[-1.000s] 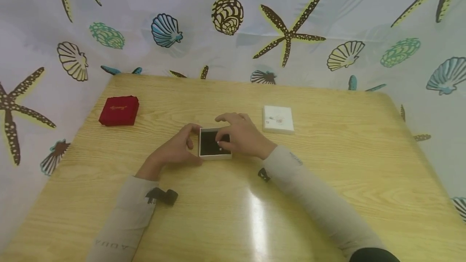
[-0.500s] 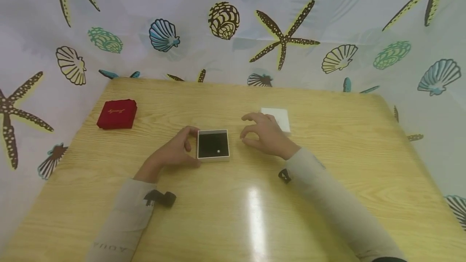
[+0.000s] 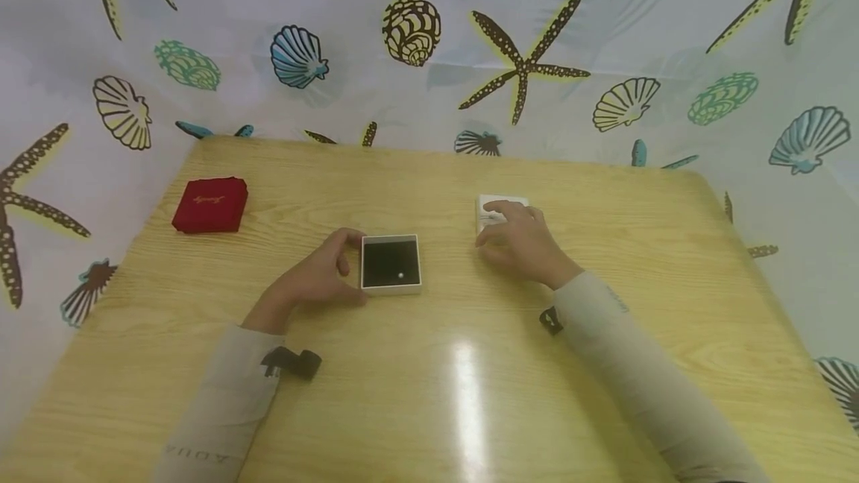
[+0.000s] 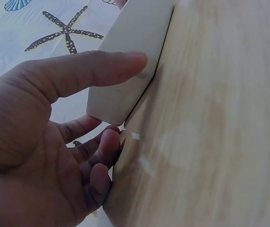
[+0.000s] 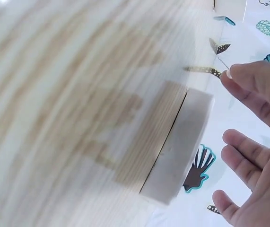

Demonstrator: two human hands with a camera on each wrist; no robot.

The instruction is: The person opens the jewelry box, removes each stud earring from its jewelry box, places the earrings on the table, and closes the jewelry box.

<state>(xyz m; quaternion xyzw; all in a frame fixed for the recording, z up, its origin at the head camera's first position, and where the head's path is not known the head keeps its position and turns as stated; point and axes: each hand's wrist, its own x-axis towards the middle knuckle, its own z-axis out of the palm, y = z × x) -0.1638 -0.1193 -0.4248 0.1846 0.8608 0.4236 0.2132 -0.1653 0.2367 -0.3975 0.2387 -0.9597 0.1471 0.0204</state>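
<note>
In the head view, a small white jewelry box (image 3: 391, 291) lies uncovered on the wooden table, with a black pad inside. A single white pearl stud (image 3: 401, 275) sits on that pad near its front right. My left hand (image 3: 323, 270) grips the box's left end, thumb along the near wall and index finger at the far one. Over the white box lid (image 3: 493, 201) is my right hand (image 3: 526, 242). Its thumb and index finger pinch a pearl stud earring (image 5: 229, 74), whose thin post points outward in the right wrist view. The other right fingers are spread.
A red box (image 3: 211, 205) with gold lettering stands at the table's far left. Behind the table hangs a white curtain (image 3: 362, 103) printed with shells and starfish. Wood-grain tabletop (image 3: 389, 379) lies in front of both hands.
My right hand has lifted one pearl stud out of the box and moved right, over the white lid. One stud stays on the pad. My left hand keeps its grip on the box.
</note>
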